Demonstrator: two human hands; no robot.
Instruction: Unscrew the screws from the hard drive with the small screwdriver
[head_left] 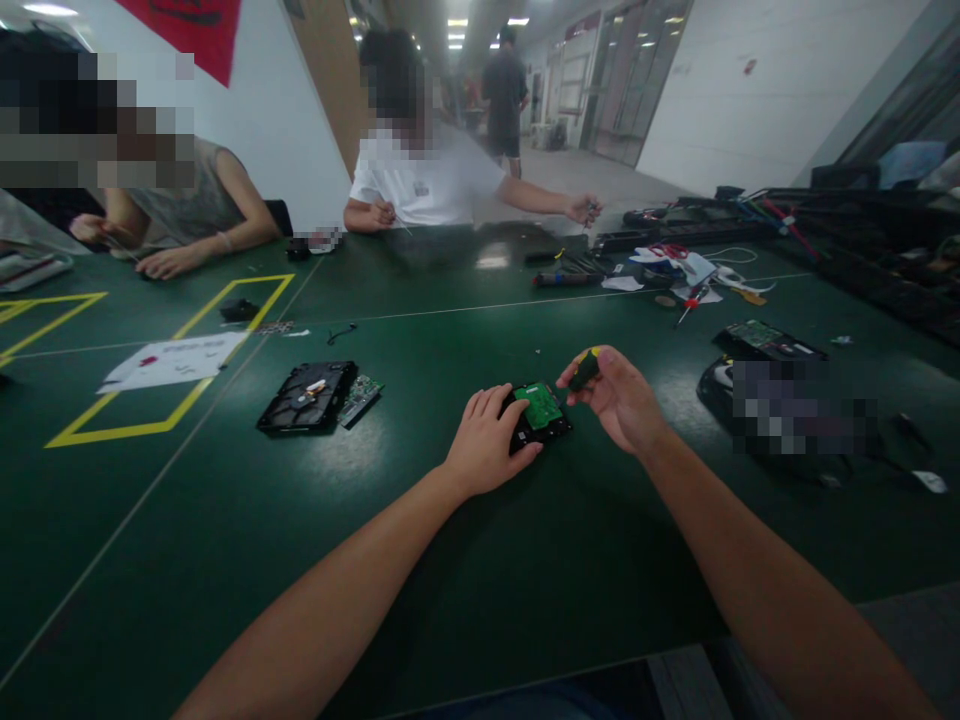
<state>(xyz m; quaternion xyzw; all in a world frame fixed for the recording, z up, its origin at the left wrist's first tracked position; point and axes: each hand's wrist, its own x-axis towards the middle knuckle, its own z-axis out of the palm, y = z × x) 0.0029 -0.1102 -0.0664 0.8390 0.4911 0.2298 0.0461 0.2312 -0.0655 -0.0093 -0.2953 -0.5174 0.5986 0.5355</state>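
A hard drive (pixel 553 430) lies on the green tabletop with its green circuit board (pixel 540 405) facing up. My left hand (pixel 486 440) grips its left side, fingers over the top and thumb along the near edge. Just right of the drive, my right hand (pixel 624 405) is closed around a screwdriver (pixel 584 370) with a dark green and yellow handle. The screwdriver's tip is too small to make out, so I cannot tell whether it touches the drive.
To the left sit another black hard drive (pixel 309 396) and a loose circuit board (pixel 361 400). A further drive (pixel 772 341) and a dark, partly blurred object (pixel 795 410) are at right. Tools (pixel 570 278) and cables lie farther back. Two people sit across the table.
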